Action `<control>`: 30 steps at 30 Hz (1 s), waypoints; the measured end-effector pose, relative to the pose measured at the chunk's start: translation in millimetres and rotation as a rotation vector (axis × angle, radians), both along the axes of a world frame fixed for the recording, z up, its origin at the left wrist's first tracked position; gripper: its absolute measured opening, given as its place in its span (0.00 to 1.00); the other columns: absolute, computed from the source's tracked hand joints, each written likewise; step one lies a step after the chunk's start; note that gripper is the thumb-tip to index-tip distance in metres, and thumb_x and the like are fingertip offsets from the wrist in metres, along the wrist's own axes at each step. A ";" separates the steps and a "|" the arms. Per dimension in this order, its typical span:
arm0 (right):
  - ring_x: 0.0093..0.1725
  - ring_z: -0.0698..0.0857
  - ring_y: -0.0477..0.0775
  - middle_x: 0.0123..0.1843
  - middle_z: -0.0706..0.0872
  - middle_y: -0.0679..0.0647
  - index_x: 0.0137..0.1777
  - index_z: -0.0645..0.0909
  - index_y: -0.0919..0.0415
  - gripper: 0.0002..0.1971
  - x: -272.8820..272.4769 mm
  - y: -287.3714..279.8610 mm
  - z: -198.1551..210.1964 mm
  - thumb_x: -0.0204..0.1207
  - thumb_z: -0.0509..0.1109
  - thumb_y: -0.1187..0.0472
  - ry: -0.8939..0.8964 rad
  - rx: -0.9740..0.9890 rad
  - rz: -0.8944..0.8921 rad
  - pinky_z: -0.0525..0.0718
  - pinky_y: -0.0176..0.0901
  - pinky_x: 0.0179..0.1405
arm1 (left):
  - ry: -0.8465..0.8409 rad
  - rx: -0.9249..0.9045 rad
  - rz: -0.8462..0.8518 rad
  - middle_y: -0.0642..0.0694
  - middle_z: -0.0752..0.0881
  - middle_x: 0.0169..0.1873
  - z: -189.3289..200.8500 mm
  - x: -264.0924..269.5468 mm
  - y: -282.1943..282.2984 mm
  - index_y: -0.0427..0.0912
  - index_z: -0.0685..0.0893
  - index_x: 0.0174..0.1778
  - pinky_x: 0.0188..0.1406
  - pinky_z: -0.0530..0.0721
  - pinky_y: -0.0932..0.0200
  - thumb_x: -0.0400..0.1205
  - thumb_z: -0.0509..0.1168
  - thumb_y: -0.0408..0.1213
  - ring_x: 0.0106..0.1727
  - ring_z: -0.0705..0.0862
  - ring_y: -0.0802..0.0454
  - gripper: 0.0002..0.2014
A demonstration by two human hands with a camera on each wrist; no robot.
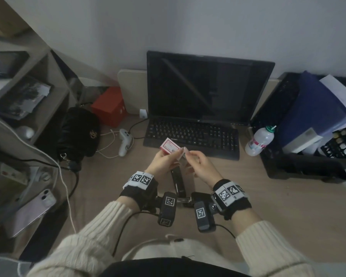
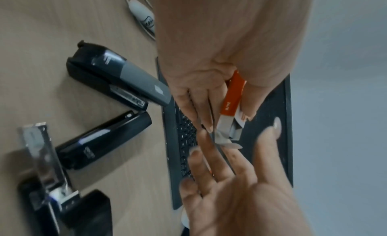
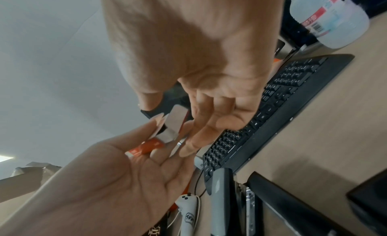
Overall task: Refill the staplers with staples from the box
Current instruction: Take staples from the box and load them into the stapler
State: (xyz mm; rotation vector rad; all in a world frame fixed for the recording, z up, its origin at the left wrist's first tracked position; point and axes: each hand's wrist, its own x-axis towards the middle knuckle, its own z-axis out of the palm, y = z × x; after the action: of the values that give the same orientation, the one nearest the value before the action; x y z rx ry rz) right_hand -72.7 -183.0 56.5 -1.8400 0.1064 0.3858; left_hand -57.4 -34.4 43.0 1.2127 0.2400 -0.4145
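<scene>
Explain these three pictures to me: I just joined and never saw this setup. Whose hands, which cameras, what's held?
No machine here: a person works with bare hands, wearing one camera on the head and one on each wrist. The head view looks down at a desk with a keyboard, monitor and bottle. The left wrist view shows staplers lying on the desk, one opened to its metal channel. The right wrist view shows the same hands from the other side. The left hand holds the small staple box; the right hand touches its open end. Whether it has picked anything out yet, I cannot tell.
</scene>
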 end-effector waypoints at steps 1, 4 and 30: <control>0.38 0.85 0.45 0.48 0.87 0.53 0.64 0.73 0.57 0.22 0.8 3.5 0.3 0.80 0.61 0.41 0.002 0.012 -0.012 0.77 0.25 0.24 | 0.009 -0.002 -0.009 0.42 0.87 0.45 -0.7 -0.2 -1.6 0.36 0.80 0.54 0.48 0.87 0.61 0.85 0.64 0.33 0.43 0.88 0.52 0.05; 0.33 0.83 0.44 0.47 0.87 0.53 0.63 0.74 0.57 0.21 4.6 10.5 -5.4 0.80 0.64 0.43 -0.028 -0.030 -0.049 0.76 0.27 0.23 | 0.058 -0.059 -0.025 0.42 0.84 0.41 -1.3 -3.9 -7.9 0.37 0.78 0.51 0.42 0.84 0.62 0.85 0.65 0.34 0.40 0.84 0.52 0.04; 0.24 0.74 0.39 0.34 0.82 0.51 0.55 0.83 0.58 0.14 2.3 -15.1 -2.2 0.86 0.57 0.53 -0.110 -0.051 0.136 0.70 0.33 0.25 | 0.072 0.173 -0.166 0.46 0.88 0.39 9.9 -7.1 21.1 0.39 0.85 0.50 0.28 0.85 0.64 0.79 0.72 0.38 0.38 0.87 0.56 0.08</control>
State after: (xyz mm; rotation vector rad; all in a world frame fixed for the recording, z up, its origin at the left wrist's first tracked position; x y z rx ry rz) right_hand -70.4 -198.1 54.3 -1.9205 -0.0859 0.3783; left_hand -64.6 -13.3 52.8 1.3947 0.2419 -0.5915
